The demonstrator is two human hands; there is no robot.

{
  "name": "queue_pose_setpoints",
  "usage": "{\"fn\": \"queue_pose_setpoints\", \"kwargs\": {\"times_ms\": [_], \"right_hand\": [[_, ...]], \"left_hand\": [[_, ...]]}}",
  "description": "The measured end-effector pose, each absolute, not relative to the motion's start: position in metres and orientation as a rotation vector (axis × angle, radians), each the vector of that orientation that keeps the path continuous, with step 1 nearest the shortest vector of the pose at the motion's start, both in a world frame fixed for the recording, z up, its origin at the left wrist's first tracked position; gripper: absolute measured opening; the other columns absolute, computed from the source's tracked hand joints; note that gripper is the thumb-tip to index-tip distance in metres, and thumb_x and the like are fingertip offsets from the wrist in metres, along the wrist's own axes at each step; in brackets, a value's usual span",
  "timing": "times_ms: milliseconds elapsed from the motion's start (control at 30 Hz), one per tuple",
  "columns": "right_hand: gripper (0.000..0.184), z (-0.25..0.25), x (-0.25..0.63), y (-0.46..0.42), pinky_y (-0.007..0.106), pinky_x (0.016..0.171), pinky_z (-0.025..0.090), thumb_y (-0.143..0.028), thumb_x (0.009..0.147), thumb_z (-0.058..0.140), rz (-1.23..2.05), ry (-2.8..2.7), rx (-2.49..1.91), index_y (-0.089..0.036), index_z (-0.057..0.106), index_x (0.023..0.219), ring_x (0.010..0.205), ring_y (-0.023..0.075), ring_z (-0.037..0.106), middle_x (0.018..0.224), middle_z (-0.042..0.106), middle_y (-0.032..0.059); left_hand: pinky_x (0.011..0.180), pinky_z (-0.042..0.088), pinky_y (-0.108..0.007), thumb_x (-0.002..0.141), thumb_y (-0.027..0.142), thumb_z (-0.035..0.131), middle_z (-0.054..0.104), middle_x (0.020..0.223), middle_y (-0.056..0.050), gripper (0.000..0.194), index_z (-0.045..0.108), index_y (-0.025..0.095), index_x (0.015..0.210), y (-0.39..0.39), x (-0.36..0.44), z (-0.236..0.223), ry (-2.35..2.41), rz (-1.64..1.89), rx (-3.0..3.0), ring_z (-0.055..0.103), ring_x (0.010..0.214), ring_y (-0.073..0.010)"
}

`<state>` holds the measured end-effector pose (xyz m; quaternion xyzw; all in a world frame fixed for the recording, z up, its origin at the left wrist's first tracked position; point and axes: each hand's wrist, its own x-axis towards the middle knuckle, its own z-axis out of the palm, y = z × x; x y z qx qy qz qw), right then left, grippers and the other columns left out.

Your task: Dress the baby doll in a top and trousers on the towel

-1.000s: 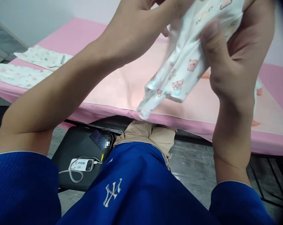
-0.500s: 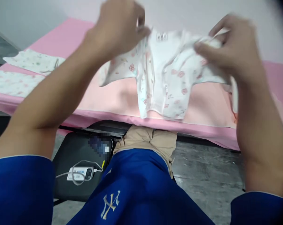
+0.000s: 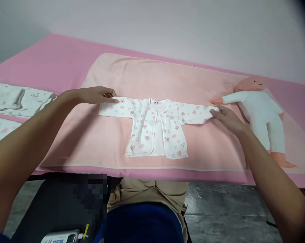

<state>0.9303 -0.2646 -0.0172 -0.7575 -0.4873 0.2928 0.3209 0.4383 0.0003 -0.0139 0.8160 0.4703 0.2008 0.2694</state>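
Observation:
A white baby jacket (image 3: 144,130) with small pink prints lies spread on a peach blanket (image 3: 147,74), its front partly parted and both sleeves stretched sideways. My left hand (image 3: 104,95) pinches the upper edge of the sleeve at the left, near the cuff. At the opposite cuff, my right hand (image 3: 222,114) grips the other sleeve end between thumb and fingers. Just beyond the right hand lies a baby doll (image 3: 258,111) in a white body suit, one of its hands close to that sleeve.
Folded printed baby clothes (image 3: 18,98) lie at the left on the pink-covered table (image 3: 53,64). Below the table edge stands a black chair (image 3: 48,199) with a white device (image 3: 61,237) and cable on it. A pale wall (image 3: 167,30) rises behind the table.
The jacket has come down from being held up and now lies flat on the blanket. My hands have moved apart out to the sleeve ends. The doll has come into view.

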Motion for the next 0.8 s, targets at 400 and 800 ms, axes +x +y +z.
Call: {"fn": "queue_pose_setpoints", "kwargs": {"times_ms": [400,800], "right_hand": [[0.031,-0.064,0.960,-0.169,0.037,0.078,0.044,-0.046,0.095,0.073,0.011,-1.009,-2.188,-0.025,0.051,0.090,0.075,0.0199,0.050,0.076,0.055,0.0004],[0.030,-0.049,0.783,-0.179,0.035,0.077,0.045,-0.054,0.107,0.057,0.385,-1.683,-1.856,-0.025,0.057,0.114,0.084,0.0203,0.060,0.100,0.068,0.0035]], "left_hand": [[0.083,0.045,-0.026,0.099,0.052,0.070,0.077,0.105,0.005,0.032,0.076,0.023,0.111,0.110,0.449,-0.024,1.643,0.414,2.272,0.059,0.092,-0.0121],[0.104,0.048,-0.039,0.107,0.046,0.051,0.073,0.129,-0.013,0.038,0.068,0.016,0.124,0.073,0.547,-0.024,1.309,0.446,2.568,0.063,0.120,-0.0287]]}}
